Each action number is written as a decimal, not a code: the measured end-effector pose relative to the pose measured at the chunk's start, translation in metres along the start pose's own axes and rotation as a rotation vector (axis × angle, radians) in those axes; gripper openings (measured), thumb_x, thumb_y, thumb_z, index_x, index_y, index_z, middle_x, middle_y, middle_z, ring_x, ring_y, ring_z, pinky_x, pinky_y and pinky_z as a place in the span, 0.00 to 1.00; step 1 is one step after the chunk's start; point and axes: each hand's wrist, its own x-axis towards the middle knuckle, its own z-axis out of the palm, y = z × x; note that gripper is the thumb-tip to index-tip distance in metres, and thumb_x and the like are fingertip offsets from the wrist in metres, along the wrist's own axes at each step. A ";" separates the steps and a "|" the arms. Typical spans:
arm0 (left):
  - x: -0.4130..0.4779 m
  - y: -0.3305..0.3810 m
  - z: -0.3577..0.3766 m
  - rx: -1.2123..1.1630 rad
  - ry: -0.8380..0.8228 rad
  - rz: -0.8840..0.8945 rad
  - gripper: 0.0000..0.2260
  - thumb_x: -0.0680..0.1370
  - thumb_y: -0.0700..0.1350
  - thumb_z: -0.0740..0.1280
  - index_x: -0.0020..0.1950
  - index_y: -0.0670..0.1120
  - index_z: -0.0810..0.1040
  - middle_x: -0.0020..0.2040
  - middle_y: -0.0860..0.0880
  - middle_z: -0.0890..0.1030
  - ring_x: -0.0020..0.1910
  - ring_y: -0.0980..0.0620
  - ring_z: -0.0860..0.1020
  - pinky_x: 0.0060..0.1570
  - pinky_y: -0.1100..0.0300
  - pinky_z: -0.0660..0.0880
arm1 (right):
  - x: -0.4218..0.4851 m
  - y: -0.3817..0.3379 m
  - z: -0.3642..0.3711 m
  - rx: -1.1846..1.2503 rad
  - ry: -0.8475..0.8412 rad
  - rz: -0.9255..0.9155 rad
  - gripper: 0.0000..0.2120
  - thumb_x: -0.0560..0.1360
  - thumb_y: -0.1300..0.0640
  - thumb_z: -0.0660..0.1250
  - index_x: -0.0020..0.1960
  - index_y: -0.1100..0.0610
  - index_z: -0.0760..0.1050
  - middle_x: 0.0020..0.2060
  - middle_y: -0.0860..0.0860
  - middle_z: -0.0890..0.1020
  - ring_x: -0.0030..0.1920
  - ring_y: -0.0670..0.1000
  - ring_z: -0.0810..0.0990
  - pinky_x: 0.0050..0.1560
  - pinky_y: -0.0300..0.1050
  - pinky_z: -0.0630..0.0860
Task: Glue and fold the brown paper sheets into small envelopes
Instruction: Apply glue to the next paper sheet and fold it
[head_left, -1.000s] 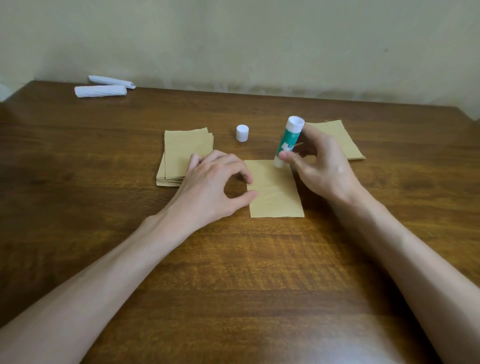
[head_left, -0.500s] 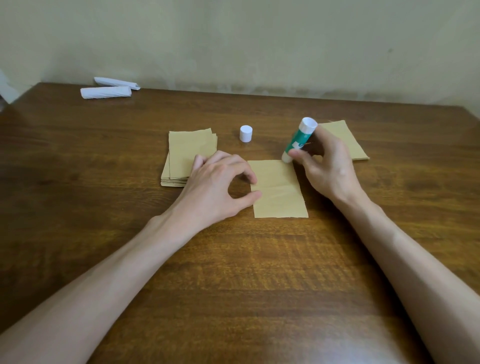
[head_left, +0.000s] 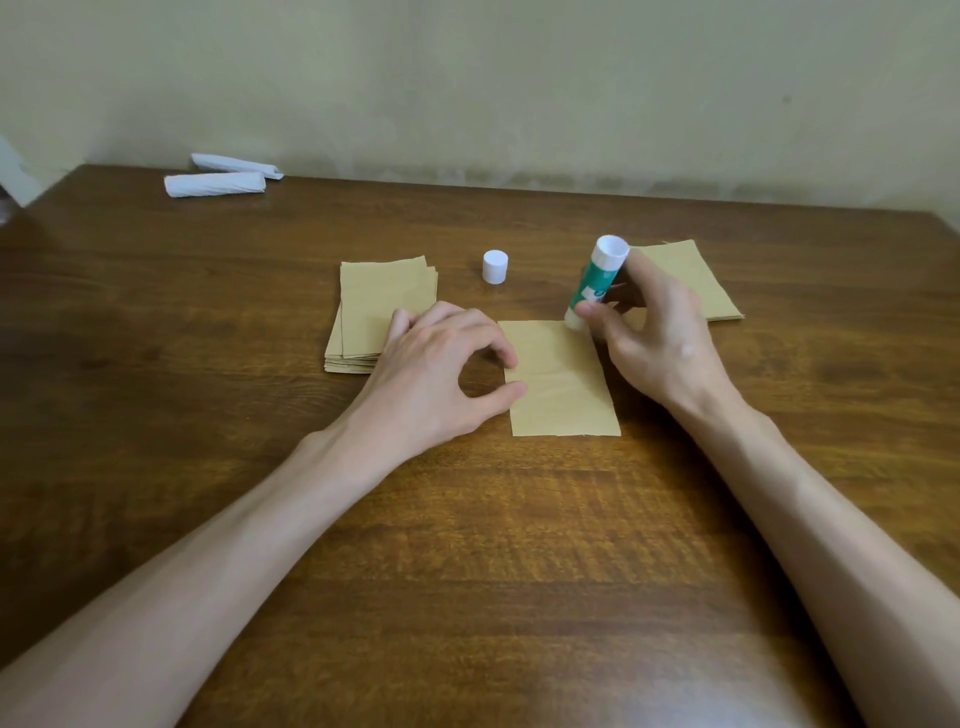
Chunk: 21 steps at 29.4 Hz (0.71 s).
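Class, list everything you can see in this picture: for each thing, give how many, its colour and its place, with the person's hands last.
table: one, dark brown wood, under everything
single sheet: one, brown paper, centre of the table
stack of sheets: one, brown paper, left of the single sheet
second pile: one, brown paper, far right, partly behind the right hand
glue stick: one, green and white, uncapped, tip at the single sheet's far right corner
cap: one, white, upright between the two piles
rolled paper bundles: two, white, far left by the wall
left hand: one, fingertips pressing the single sheet's left edge
right hand: one, gripping the glue stick
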 end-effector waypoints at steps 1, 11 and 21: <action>0.000 0.000 0.000 0.002 -0.001 0.000 0.11 0.75 0.64 0.70 0.52 0.60 0.81 0.56 0.64 0.80 0.63 0.60 0.71 0.58 0.58 0.58 | 0.000 -0.003 0.000 0.032 0.026 -0.016 0.11 0.81 0.54 0.73 0.60 0.55 0.77 0.50 0.42 0.83 0.49 0.38 0.81 0.50 0.36 0.78; -0.001 0.000 0.000 0.006 0.007 0.007 0.11 0.75 0.65 0.70 0.52 0.60 0.81 0.56 0.64 0.80 0.63 0.59 0.71 0.58 0.55 0.61 | -0.006 -0.017 0.017 0.118 -0.132 -0.144 0.13 0.79 0.53 0.75 0.60 0.56 0.78 0.51 0.44 0.85 0.53 0.44 0.84 0.56 0.49 0.82; 0.000 -0.001 0.000 0.005 0.000 -0.009 0.12 0.75 0.65 0.71 0.52 0.60 0.82 0.56 0.64 0.80 0.62 0.59 0.72 0.59 0.55 0.61 | 0.004 -0.025 0.026 -0.026 -0.139 -0.120 0.11 0.79 0.57 0.74 0.58 0.52 0.76 0.51 0.45 0.86 0.51 0.48 0.84 0.57 0.50 0.81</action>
